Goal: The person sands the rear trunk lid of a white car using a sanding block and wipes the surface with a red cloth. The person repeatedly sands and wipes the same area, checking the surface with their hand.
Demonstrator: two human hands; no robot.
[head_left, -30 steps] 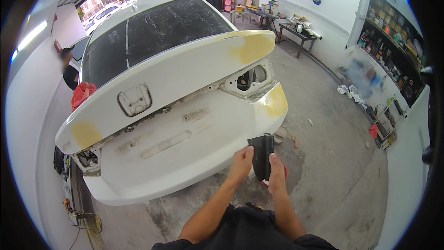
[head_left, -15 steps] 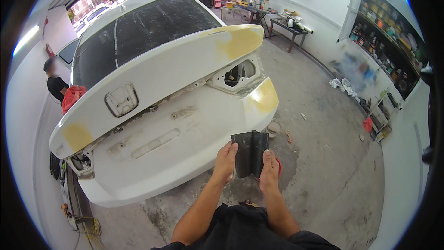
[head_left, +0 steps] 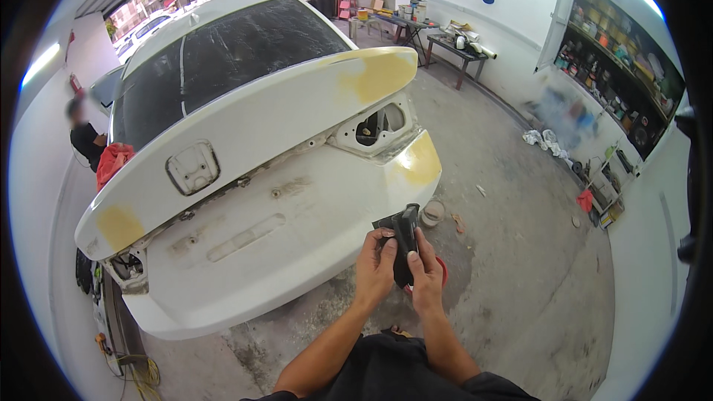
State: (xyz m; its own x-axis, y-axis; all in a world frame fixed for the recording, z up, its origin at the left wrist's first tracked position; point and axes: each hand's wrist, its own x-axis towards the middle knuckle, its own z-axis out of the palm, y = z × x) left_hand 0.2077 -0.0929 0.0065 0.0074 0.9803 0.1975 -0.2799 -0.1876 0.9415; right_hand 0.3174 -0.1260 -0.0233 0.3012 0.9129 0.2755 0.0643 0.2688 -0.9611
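Observation:
In front of my body, my left hand and my right hand both grip a dark sheet of sandpaper, partly folded over on itself. My left fingers pinch its left flap, while my right thumb presses its near face. Beyond my hands stands the rear of a white car, with its bumper nearest and its trunk lid above. Yellowish patches mark the lid's right end, its left end and the bumper corner. Neither hand touches the car.
A round tub stands on the floor by the bumper corner. Something red shows behind my right hand. Benches line the far wall; shelves are at right. Another person stands left of the car. Cords lie at lower left.
The sandpaper was spread wider, with a hand at each side. Now it is folded narrower, and my hands have come closer together. The view has shifted slightly.

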